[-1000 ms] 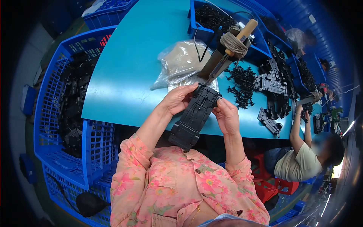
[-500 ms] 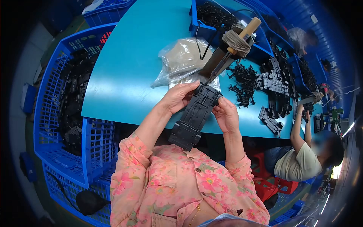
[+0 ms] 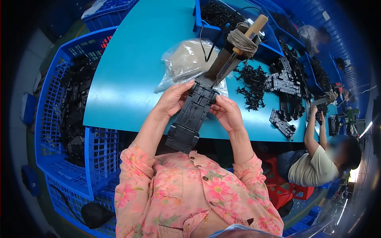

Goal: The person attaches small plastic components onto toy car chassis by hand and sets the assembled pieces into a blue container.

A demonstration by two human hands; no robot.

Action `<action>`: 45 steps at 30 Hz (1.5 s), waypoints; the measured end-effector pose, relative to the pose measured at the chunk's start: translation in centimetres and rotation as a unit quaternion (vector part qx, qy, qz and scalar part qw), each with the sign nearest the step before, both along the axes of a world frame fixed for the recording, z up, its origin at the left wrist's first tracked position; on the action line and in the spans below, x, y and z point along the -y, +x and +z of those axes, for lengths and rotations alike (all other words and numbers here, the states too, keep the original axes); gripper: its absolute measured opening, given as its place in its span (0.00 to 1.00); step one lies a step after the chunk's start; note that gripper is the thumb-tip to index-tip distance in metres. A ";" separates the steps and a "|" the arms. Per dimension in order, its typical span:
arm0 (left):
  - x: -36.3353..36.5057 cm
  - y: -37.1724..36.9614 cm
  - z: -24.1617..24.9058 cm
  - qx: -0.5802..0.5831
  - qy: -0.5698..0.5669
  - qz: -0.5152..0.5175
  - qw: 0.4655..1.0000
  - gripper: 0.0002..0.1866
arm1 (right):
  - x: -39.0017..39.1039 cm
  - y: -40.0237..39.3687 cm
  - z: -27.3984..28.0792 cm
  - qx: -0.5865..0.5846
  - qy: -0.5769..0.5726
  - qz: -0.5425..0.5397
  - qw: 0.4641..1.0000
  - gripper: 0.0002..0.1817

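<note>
A long black plastic part [image 3: 189,116] hangs tilted between my hands over the table's front edge. My left hand [image 3: 175,96] has its fingers closed on the part's upper left side. On the upper right side, my right hand [image 3: 226,111] pinches the same part. The upper end of the part meets the tip of a tool with a wooden handle [image 3: 256,27], which is mounted on a stand wrapped with cord [image 3: 243,43]. Behind my hands lies a clear plastic bag [image 3: 186,59] with something tan inside.
Small black pieces [image 3: 254,81] and larger black parts [image 3: 283,83] lie piled on the turquoise table [image 3: 119,91]. A blue bin [image 3: 222,18] stands behind. Blue crates [image 3: 89,158] are at the left. A co-worker [image 3: 317,164] sits at the right.
Both hands and the black part have shifted a little left in the view, and the part's upper end has stayed by the tool tip. The surroundings have shifted slightly left too.
</note>
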State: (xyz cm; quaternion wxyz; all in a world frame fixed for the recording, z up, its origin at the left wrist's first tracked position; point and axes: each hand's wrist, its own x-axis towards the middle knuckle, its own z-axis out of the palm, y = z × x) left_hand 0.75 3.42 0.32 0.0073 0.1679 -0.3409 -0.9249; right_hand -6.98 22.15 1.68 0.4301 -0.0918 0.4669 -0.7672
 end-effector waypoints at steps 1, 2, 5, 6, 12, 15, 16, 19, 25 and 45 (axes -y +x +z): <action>0.1 0.0 0.0 0.000 0.001 0.004 1.000 0.13 | 0.1 0.0 0.0 -0.002 -0.004 0.001 1.000 0.13; 0.2 0.0 0.1 0.000 0.003 0.007 1.000 0.13 | 0.2 0.0 0.0 -0.004 -0.008 0.003 1.000 0.13; 0.3 -0.2 0.1 0.003 0.005 0.012 1.000 0.13 | 0.4 0.0 0.3 -0.005 -0.008 0.003 1.000 0.13; 0.4 -0.2 0.0 0.005 0.004 0.011 1.000 0.13 | 0.4 0.0 0.4 -0.004 -0.006 0.003 1.000 0.12; 0.6 -0.1 0.7 0.001 0.009 0.002 1.000 0.14 | 0.7 0.1 0.4 -0.004 -0.011 -0.001 1.000 0.11; 0.7 -0.1 0.7 -0.007 0.007 0.000 1.000 0.15 | 0.8 0.0 0.5 -0.007 -0.011 -0.003 1.000 0.10; 0.8 -0.2 0.7 -0.011 0.007 -0.003 1.000 0.15 | 0.9 0.1 0.5 -0.006 -0.010 -0.005 1.000 0.10; 0.8 -0.2 0.9 -0.006 0.008 0.003 1.000 0.15 | 1.0 0.1 0.5 -0.004 -0.009 -0.009 1.000 0.10; 0.8 -0.2 0.7 -0.016 0.004 -0.001 1.000 0.15 | 1.0 0.2 0.8 -0.012 -0.006 -0.009 1.000 0.10; 0.7 0.1 0.8 -0.022 0.021 0.003 1.000 0.16 | 1.1 0.1 0.9 -0.036 0.003 -0.014 0.999 0.10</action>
